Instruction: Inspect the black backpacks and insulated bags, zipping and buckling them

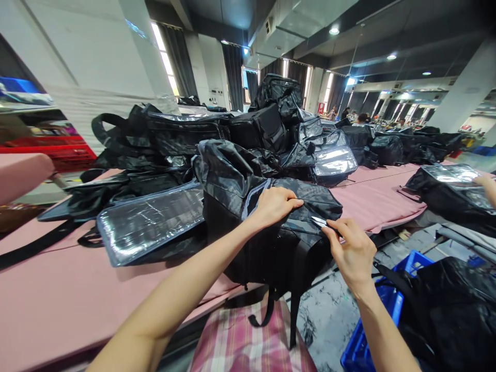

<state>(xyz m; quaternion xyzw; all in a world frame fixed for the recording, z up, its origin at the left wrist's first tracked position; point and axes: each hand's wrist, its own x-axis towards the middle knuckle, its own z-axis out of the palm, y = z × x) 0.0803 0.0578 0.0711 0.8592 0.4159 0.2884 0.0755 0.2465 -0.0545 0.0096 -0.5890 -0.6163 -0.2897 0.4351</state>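
Observation:
A black bag with a dark camouflage top (228, 170) sits at the edge of the pink-covered table in front of me. My left hand (276, 204) lies over its top beside a grey-edged opening, with the fingers closed on the fabric. At the bag's right end, my right hand (352, 245) is closed on small thread snips (319, 221), whose silver blades point left against the camouflage cloth. Black straps (296, 299) hang from the bag's front. To its left, a lid with a shiny silver lining (155, 217) is spread out on the table.
Many black bags (186, 132) are piled behind, on the pink table cover (70, 305). At right, a blue crate (358, 341) stands on the floor with a black bag (453, 310) over it. Another person's hand (487, 188) touches a silver-lined bag (449, 191).

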